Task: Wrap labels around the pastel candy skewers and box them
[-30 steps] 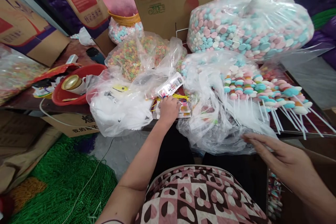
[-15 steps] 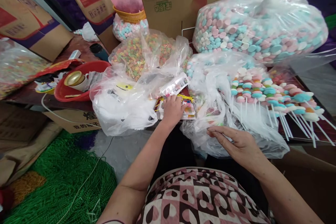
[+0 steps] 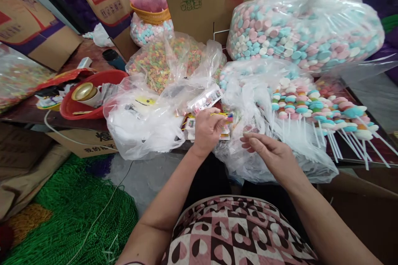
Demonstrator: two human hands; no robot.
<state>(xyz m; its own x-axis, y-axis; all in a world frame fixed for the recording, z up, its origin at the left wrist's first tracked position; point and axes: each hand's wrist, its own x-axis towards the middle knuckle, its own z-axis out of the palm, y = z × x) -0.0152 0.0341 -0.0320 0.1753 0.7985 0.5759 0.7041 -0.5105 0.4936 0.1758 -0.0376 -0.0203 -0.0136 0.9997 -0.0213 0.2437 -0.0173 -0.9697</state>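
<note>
My left hand [image 3: 209,129] is closed in a pinch on a small colourful printed card [image 3: 229,119], whose edge shows past the fingertips. Below and around that hand lie a stack of printed cards [image 3: 224,132] and yellow ties [image 3: 188,121]. My right hand [image 3: 273,153] is a short way to the right, palm inward, fingers curled toward the thumb. Whatever its fingertips hold, if anything, cannot be made out. Clear plastic bags [image 3: 248,103] lie just beyond it. Marshmallow skewers [image 3: 317,107] with white sticks rest on the right of the table.
A big bag of marshmallows [image 3: 298,33] stands at the back right, a bag of small gummies [image 3: 161,62] at the back middle. White bags [image 3: 143,128] lie left of my hands. Farther left is a red basin [image 3: 66,105]. Cardboard boxes [image 3: 199,20] stand behind.
My left hand has lifted off the card stack and moved slightly right, now with a small card in its fingers. My right hand has moved a little up and left, toward it.
</note>
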